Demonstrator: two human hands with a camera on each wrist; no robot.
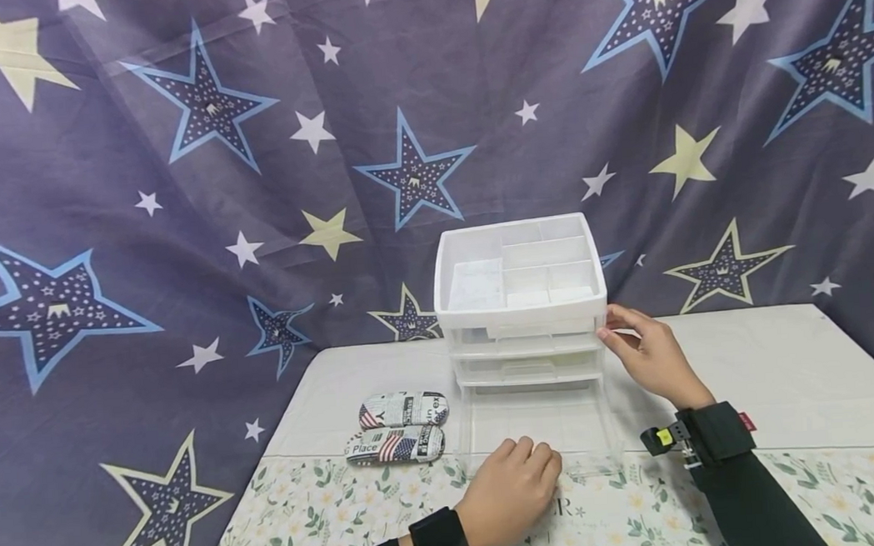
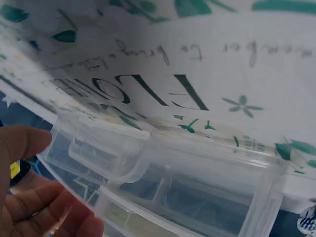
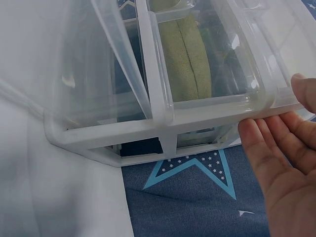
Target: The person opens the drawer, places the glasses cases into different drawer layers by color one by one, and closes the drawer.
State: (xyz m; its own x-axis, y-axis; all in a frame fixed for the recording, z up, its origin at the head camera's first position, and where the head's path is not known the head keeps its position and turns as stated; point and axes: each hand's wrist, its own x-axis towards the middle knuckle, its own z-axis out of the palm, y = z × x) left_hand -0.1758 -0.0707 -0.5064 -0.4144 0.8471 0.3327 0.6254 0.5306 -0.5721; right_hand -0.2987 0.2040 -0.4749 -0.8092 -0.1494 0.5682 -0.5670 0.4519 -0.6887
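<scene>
A white plastic drawer unit (image 1: 520, 310) stands on the table, its top a divided tray. Its clear bottom drawer (image 1: 539, 417) is pulled out toward me. My left hand (image 1: 512, 494) is at that drawer's front edge with bent fingers, and the left wrist view shows the thumb and fingers on either side of the clear plastic. My right hand (image 1: 656, 364) grips the unit's right side near the top, thumb on the front and fingers behind the frame (image 3: 212, 116). A green fabric item (image 3: 185, 61) shows through one of the upper drawers.
Two oblong newspaper-print pieces with flag patterns (image 1: 395, 445) lie side by side left of the unit. A floral cloth (image 1: 294, 515) covers the table's near part. Behind the table hangs a dark star-patterned curtain (image 1: 365, 85).
</scene>
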